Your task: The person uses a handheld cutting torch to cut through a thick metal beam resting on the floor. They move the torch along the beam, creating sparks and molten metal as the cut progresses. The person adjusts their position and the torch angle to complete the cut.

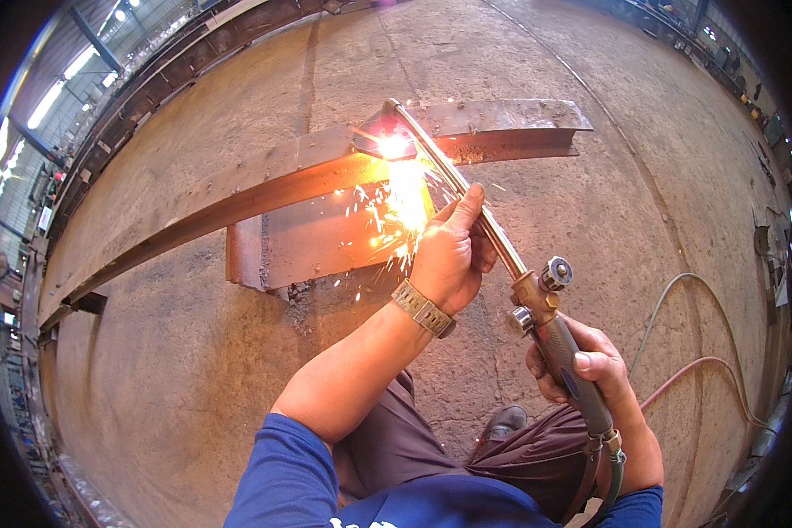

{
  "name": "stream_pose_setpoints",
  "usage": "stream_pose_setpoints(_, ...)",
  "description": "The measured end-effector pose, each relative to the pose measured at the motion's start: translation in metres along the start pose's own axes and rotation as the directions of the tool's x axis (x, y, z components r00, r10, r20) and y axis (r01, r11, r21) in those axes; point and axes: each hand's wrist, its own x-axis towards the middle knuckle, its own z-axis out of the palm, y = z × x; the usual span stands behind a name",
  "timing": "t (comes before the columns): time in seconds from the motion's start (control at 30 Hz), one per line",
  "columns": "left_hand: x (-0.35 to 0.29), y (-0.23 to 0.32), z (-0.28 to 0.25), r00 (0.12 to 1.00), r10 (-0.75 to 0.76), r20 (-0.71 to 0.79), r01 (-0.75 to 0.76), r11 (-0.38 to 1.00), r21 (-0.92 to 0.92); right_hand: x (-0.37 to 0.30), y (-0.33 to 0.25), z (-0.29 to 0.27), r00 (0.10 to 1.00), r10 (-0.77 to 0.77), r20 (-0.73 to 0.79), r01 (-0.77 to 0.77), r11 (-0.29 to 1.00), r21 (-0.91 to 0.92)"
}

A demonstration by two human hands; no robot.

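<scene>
We hold a metal cutting torch (533, 292) slantwise in front of us, its head up and away to the left, its grip low on our right. Our left hand (449, 264) is closed around the torch's slim tubes partway along, the thumb lying on top and the fingers curled underneath. Our right hand (605, 359) is wrapped around the dark handle (565, 354), thumb across the near side, just below two round valve knobs (556, 274).

The torch head is at a long rusty steel beam (255, 172) that runs from far left to upper right across the concrete floor (185, 387). A white-hot glow (396, 145) burns at the beam's near side, hiding the exact spot where the nozzle points, and sparks (405, 207) stream down from it over a shorter steel section (317, 242) beneath the long beam.

We wear a watch with a segmented strap (422, 308) on the left wrist, a blue shirt (282, 471) and dark trousers (405, 440); a dark boot (505, 421) shows between our arms. Two hoses leave the handle's lower end, and a greenish hose (722, 308) and a reddish hose (686, 365) curve over the floor at right.
</scene>
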Motion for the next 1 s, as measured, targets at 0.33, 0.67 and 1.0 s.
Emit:
stream_pose_setpoints(0.33, -0.0004, 0.0014, -0.0002, 1.000, -0.016, 0.008, 0.016, 1.000, 0.023, 0.0001, -0.0018, -0.0006, 1.000, -0.002, -0.006, 0.002, 1.000, -0.014)
stream_pose_setpoints(0.67, -0.0010, 0.0022, -0.0004, 1.000, -0.010, 0.009, 0.009, 1.000, 0.022, 0.0007, -0.0022, 0.0008, 1.000, 0.006, -0.003, -0.006, 1.000, 0.000)
stream_pose_setpoints(1.0, 0.0000, 0.0015, 0.0015, 1.000, 0.006, -0.004, -0.005, 1.000, 0.019, 0.0021, 0.0003, -0.0028, 1.000, 0.007, 0.005, -0.007, 1.000, 0.026)
